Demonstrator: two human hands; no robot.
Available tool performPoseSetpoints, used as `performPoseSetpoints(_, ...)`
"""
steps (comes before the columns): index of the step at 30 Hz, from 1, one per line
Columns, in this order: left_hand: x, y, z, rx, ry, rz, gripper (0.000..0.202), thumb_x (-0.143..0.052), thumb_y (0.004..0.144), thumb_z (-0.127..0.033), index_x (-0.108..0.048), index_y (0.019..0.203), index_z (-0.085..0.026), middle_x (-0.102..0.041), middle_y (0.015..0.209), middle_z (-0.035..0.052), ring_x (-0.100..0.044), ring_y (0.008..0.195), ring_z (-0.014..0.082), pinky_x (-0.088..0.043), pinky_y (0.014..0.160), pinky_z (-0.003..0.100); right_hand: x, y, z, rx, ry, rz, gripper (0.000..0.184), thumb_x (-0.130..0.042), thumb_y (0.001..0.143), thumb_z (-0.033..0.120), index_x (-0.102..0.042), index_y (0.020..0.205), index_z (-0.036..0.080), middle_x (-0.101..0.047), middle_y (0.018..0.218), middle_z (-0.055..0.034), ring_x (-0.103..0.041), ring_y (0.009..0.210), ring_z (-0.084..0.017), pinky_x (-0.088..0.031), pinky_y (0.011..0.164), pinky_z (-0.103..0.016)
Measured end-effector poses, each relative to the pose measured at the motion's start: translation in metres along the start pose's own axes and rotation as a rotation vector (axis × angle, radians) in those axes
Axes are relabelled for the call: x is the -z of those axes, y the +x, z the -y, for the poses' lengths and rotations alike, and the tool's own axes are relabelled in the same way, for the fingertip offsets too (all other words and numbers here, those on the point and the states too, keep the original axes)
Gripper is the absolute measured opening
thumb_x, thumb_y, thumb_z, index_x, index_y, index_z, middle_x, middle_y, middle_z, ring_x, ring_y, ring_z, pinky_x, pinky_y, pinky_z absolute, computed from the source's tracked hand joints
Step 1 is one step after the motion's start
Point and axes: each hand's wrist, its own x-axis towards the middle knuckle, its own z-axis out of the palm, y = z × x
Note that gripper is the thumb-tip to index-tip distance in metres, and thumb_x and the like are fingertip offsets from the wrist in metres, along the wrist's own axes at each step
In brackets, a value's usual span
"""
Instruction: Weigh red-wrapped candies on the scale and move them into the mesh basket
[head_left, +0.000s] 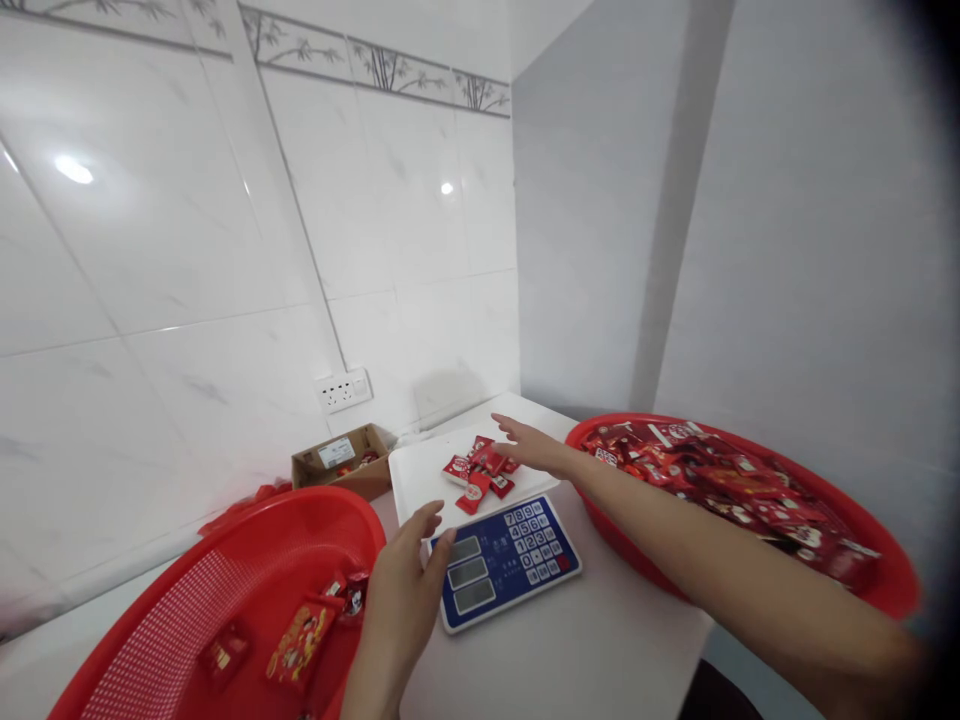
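Observation:
Several small red snack packets (476,470) lie in a loose pile on the white pan (412,470) of a digital scale. The scale's blue keypad panel (499,570) faces me, with number keys and three small display windows. My right hand (531,447) is over the right side of the pile, fingers stretched out and apart. Whether its fingertips touch a packet, I cannot tell. Beside the left edge of the keypad panel is my left hand (414,570), thumb and fingers apart, holding nothing. It also hides part of the red basket's right rim.
A red basket (150,600) at the left holds a few red packets (300,640). Another red basket (896,570), heaped with red packets (720,480), stands right, under my forearm. A cardboard box (367,475) sits behind, near a wall socket (343,390). Walls close off the back and right.

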Motion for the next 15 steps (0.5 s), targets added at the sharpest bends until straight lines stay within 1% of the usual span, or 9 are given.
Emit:
performPoseSetpoints(2, 0.001, 0.000, 0.000, 0.005, 0.012, -0.003, 0.040, -0.044, 0.081, -0.044, -0.053, 0.114, -0.023, -0.064, 0.105, 0.0088, -0.059, 0.099, 0.0225, -0.046, 0.083, 0.038, 0.012, -0.006, -0.003, 0.001, -0.007, -0.021, 0.068, -0.052, 0.078, 0.037, -0.025, 0.137, 0.017, -0.038, 0.138, -0.0141, -0.044, 0.118, -0.024, -0.041, 0.092, -0.034)
performPoseSetpoints(4, 0.002, 0.000, 0.000, 0.010, 0.023, 0.001, 0.041, -0.043, 0.081, -0.045, -0.053, 0.114, -0.023, -0.064, 0.105, 0.0089, -0.059, 0.098, 0.0230, -0.047, 0.082, 0.038, 0.031, -0.018, -0.009, 0.016, -0.059, -0.057, 0.062, -0.051, 0.078, 0.033, -0.032, 0.134, 0.017, -0.038, 0.138, -0.0122, -0.042, 0.120, -0.024, -0.035, 0.098, -0.036)
performPoseSetpoints(6, 0.001, 0.001, 0.000, 0.011, 0.030, 0.004, 0.042, -0.042, 0.081, -0.045, -0.053, 0.114, -0.023, -0.065, 0.104, 0.0090, -0.060, 0.097, 0.0232, -0.047, 0.081, 0.039, 0.054, -0.034, -0.020, 0.032, -0.183, -0.076, 0.056, -0.051, 0.077, 0.031, -0.040, 0.130, 0.016, -0.041, 0.136, -0.0104, -0.042, 0.120, -0.025, -0.031, 0.102, -0.037)
performPoseSetpoints(8, 0.000, 0.001, 0.001, 0.003, 0.032, 0.001, 0.041, -0.043, 0.080, -0.045, -0.054, 0.114, -0.023, -0.065, 0.103, 0.0088, -0.060, 0.095, 0.0232, -0.048, 0.080, 0.039, 0.077, -0.053, -0.036, 0.025, -0.328, -0.054, 0.052, -0.051, 0.076, 0.032, -0.046, 0.126, 0.017, -0.047, 0.132, -0.0091, -0.043, 0.120, -0.025, -0.031, 0.102, -0.037)
performPoseSetpoints(10, -0.002, 0.003, 0.003, -0.005, 0.023, -0.006, 0.042, -0.044, 0.079, -0.045, -0.055, 0.113, -0.023, -0.066, 0.101, 0.0087, -0.061, 0.093, 0.0236, -0.049, 0.079, 0.039, 0.098, -0.071, -0.055, -0.030, -0.437, 0.006, 0.052, -0.053, 0.074, 0.032, -0.049, 0.123, 0.018, -0.051, 0.129, -0.0089, -0.046, 0.117, -0.026, -0.033, 0.100, -0.037)
performPoseSetpoints(12, -0.005, 0.004, 0.005, -0.009, 0.012, -0.008, 0.043, -0.045, 0.078, -0.046, -0.056, 0.112, -0.022, -0.067, 0.100, 0.0091, -0.062, 0.092, 0.0242, -0.049, 0.078, 0.039, 0.113, -0.088, -0.075, -0.118, -0.512, 0.076, 0.054, -0.055, 0.071, 0.030, -0.050, 0.123, 0.017, -0.053, 0.127, -0.0102, -0.049, 0.114, -0.028, -0.036, 0.098, -0.038)
performPoseSetpoints(14, -0.008, 0.006, 0.006, -0.004, 0.016, 0.005, 0.044, -0.045, 0.078, -0.047, -0.056, 0.112, -0.022, -0.067, 0.100, 0.0089, -0.062, 0.092, 0.0245, -0.049, 0.079, 0.039, 0.120, -0.100, -0.095, -0.200, -0.560, 0.122, 0.059, -0.058, 0.069, 0.028, -0.048, 0.125, 0.016, -0.052, 0.127, -0.0130, -0.049, 0.114, -0.031, -0.037, 0.096, -0.040)
performPoseSetpoints(15, -0.009, 0.006, 0.006, 0.001, 0.025, 0.018, 0.045, -0.044, 0.078, -0.048, -0.056, 0.113, -0.023, -0.067, 0.100, 0.0086, -0.062, 0.093, 0.0245, -0.049, 0.079, 0.039, 0.122, -0.105, -0.103, -0.209, -0.572, 0.114, 0.061, -0.059, 0.067, 0.028, -0.047, 0.126, 0.015, -0.051, 0.127, -0.0144, -0.049, 0.114, -0.032, -0.038, 0.096, -0.041)
